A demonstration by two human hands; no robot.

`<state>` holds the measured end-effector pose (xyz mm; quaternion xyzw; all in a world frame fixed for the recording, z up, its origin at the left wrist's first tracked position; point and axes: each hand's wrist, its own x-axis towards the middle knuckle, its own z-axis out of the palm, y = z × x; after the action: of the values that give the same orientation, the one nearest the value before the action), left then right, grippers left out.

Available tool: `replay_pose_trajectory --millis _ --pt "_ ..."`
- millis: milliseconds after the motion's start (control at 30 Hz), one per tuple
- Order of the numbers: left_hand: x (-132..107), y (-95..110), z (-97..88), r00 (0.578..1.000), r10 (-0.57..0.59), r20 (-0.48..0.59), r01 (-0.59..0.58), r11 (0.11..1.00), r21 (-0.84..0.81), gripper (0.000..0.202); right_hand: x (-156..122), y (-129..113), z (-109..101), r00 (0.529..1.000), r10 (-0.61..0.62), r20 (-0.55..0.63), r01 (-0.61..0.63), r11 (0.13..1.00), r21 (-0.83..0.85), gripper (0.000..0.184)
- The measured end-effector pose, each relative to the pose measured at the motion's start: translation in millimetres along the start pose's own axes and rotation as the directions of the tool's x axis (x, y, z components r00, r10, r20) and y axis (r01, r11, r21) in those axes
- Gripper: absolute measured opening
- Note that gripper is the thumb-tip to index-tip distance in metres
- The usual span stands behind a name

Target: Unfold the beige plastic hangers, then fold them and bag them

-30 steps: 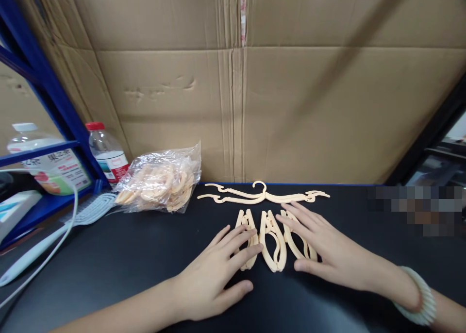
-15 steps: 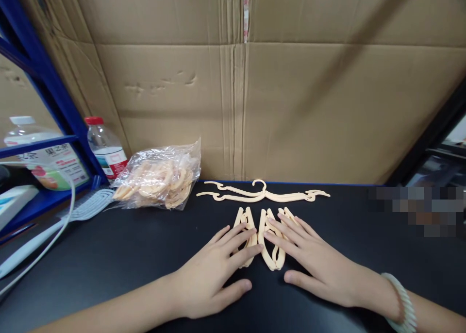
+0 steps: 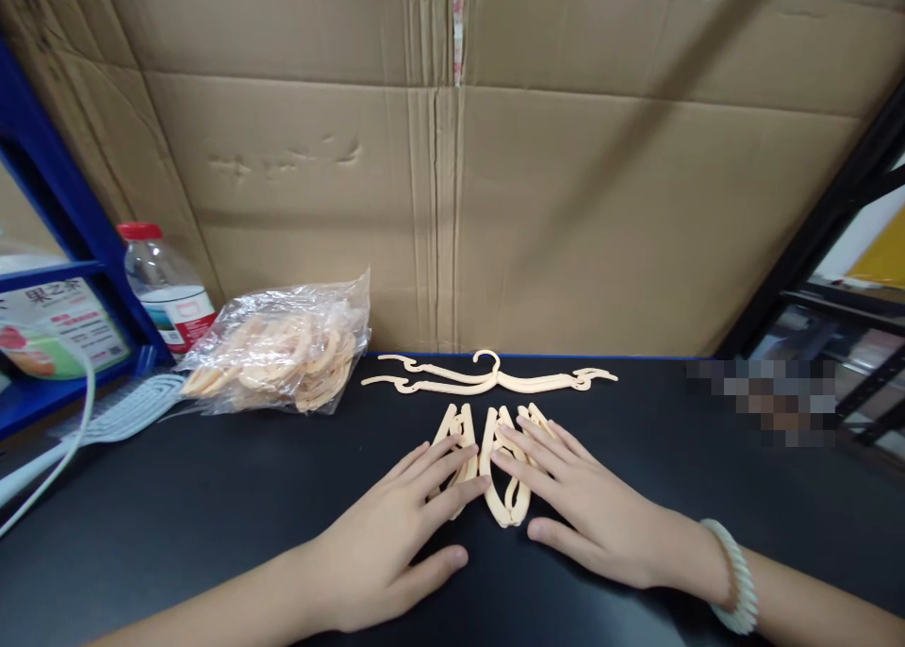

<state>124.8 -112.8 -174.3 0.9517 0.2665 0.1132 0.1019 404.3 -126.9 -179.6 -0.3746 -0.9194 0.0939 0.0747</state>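
My left hand (image 3: 396,524) lies palm down with its fingers spread, the fingertips resting on a cream folded plastic hanger (image 3: 468,430). Fingers apart as well, my right hand (image 3: 586,496) covers part of the folded hangers on its side. Between the two hands a folded hanger (image 3: 503,513) stays partly visible, and another folded hanger (image 3: 535,418) shows behind my right fingers. Farther back lies an unfolded cream hanger (image 3: 487,380), its hook pointing to the cardboard. The undersides of both hands are hidden.
To the left sits a clear plastic bag (image 3: 283,345) packed with more cream hangers. Near it are a red-capped bottle (image 3: 170,293), a pale blue brush (image 3: 134,406) and a white cable (image 3: 86,430). A blue shelf (image 3: 106,289) and cardboard wall (image 3: 600,204) border the black table (image 3: 283,468).
The whole scene has shifted somewhat to the left in view as the camera turned. Both hands keep their spread pose over the same folded hangers.
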Motion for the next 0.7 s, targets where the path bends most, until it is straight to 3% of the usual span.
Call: replay_pose_trajectory --millis 133,333,467,600,700 --pt "0 -2 1.8 0.999 0.006 0.046 -0.008 0.999 0.048 0.061 5 -1 2 1.000 0.016 -0.027 -0.016 1.000 -0.022 0.058" --pt "0 -5 10.5 0.998 -0.036 -0.042 0.039 0.996 0.079 0.066 15 0 6 0.996 0.054 -0.075 -0.055 0.998 -0.015 0.055" --pt "0 -5 10.7 0.996 -0.038 -0.077 0.044 0.996 0.080 0.065 16 4 8 0.980 0.069 -0.188 -0.046 0.991 0.124 0.058" --pt "-1 -4 10.3 0.998 -0.029 -0.063 0.034 0.996 0.086 0.069 11 12 1 0.933 0.074 -0.352 0.008 0.974 0.227 0.052" --pt "-2 -3 12.3 0.994 -0.027 -0.103 0.036 0.996 0.087 0.067 5 18 -9 0.938 0.022 -0.347 0.059 0.974 0.220 0.052"
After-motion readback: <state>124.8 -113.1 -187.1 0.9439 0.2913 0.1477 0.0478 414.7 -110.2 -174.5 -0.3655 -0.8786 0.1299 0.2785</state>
